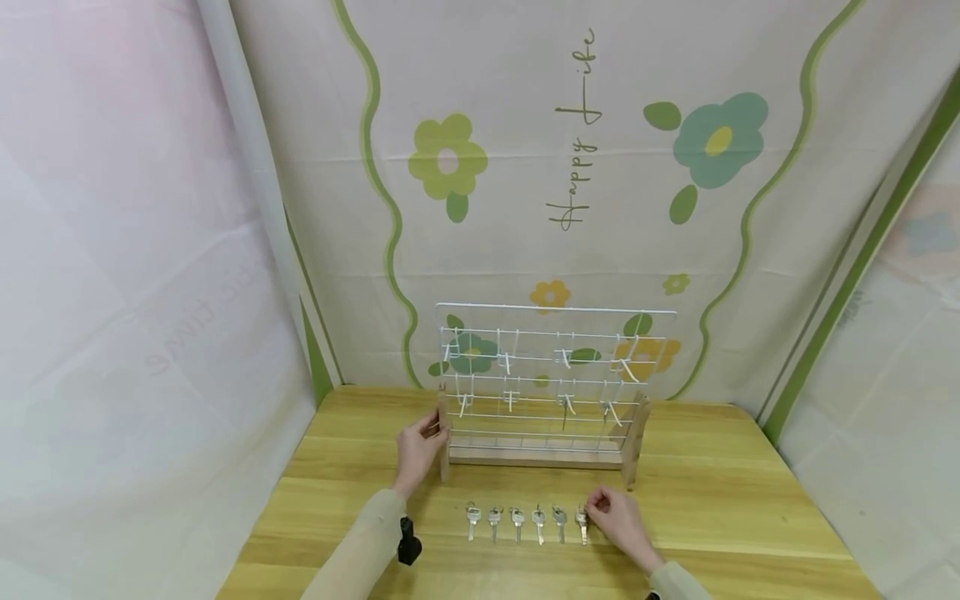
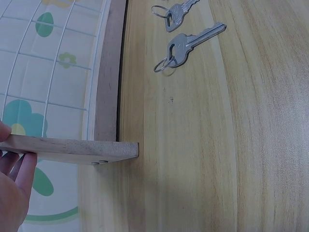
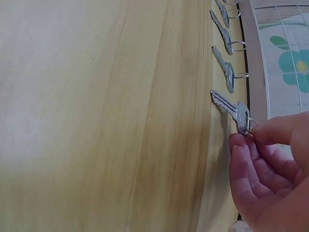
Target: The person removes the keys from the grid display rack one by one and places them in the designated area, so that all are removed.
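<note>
A white wire rack (image 1: 540, 433) with hooks stands on a wooden base. My left hand (image 1: 420, 454) grips its left wooden upright (image 2: 72, 147), thumb on one side and fingers on the other. In front of the rack lies a row of several silver keys (image 1: 517, 521), each with a small ring. At the row's right end my right hand (image 1: 618, 518) pinches the ring of the last key (image 3: 240, 116) between thumb and fingers; the key's blade points away from the hand. On the lower hooks, thin dark things (image 1: 565, 415), apparently keys, hang at the right.
The wood-grain table (image 1: 712, 500) carries everything. A floral cloth (image 1: 510, 233) rises behind the rack, and further cloth walls (image 1: 135, 292) stand at both sides. Bare hooks (image 1: 506, 362) stick out from the upper part of the wire grid.
</note>
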### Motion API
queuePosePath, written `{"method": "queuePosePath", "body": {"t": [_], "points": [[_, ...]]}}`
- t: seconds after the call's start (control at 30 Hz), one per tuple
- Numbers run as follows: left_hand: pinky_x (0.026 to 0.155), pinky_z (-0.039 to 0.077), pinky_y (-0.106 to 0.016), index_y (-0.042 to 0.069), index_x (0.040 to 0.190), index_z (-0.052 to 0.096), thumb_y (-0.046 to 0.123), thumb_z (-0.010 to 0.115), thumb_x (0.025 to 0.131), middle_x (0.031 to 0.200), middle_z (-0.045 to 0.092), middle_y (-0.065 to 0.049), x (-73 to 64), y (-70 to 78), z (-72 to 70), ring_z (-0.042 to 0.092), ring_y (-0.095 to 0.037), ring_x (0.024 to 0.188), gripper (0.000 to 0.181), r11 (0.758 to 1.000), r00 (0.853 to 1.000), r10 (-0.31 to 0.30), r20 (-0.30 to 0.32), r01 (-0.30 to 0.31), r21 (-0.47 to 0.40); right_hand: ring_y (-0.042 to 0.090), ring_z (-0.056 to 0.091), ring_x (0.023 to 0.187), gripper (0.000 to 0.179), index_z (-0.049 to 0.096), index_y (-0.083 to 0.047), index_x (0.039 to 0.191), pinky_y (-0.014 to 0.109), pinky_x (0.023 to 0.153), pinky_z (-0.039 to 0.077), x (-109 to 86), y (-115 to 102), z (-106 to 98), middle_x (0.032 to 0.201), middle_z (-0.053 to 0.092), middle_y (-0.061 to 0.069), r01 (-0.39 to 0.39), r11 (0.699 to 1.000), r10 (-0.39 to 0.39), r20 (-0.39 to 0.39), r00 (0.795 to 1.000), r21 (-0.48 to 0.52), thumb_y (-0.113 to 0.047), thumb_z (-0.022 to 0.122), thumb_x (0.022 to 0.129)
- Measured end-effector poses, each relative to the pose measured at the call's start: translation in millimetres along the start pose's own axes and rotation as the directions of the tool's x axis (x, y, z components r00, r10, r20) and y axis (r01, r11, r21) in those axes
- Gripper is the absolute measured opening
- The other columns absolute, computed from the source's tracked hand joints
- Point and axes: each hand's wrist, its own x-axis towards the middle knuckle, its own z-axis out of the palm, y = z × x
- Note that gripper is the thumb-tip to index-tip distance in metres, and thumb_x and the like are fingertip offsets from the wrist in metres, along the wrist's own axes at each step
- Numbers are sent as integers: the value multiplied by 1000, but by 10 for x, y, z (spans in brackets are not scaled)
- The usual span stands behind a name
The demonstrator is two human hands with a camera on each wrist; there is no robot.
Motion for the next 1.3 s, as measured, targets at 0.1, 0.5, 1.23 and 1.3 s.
{"method": "queuePosePath", "body": {"t": [0.1, 0.5, 1.23, 1.3], "points": [[87, 62, -38, -5, 129, 62, -2, 69, 88, 124, 66, -27, 4, -5, 6, 69, -39, 109, 42, 1000, 1000, 0, -2, 0, -2, 0, 52, 66, 11, 64, -11, 77, 15, 60, 47, 7, 12, 0, 74, 65, -2, 0, 1000, 0, -7, 1000, -9, -4, 73, 80], [88, 62, -36, -5, 130, 62, -1, 70, 88, 125, 66, -27, 0, 15, 15, 69, -39, 111, 43, 1000, 1000, -11, 3, 11, -23, 1, 50, 63, 12, 64, -10, 76, 15, 57, 44, 12, -3, 12, 71, 63, -3, -2, 1000, 2, 3, 1000, 4, -5, 74, 80], [87, 62, -33, -5, 130, 61, 1, 71, 88, 125, 66, -27, -10, 1, -14, 69, -39, 111, 44, 1000, 1000, 4, 7, -4, -26, 10, 66, 77, 9, 66, -3, 95, 15, 68, 56, 117, -394, -164, 91, 72, 9, 97, 993, -89, -109, 990, 68, -2, 70, 87], [87, 62, -34, -6, 130, 61, 1, 70, 88, 125, 66, -28, -16, 7, -19, 69, -39, 111, 43, 1000, 1000, 10, 8, -10, -26, 11, 66, 79, 10, 66, -2, 97, 14, 69, 56, 148, -494, -202, 93, 71, 10, 116, 990, -104, -136, 985, 86, -2, 70, 87]]}}
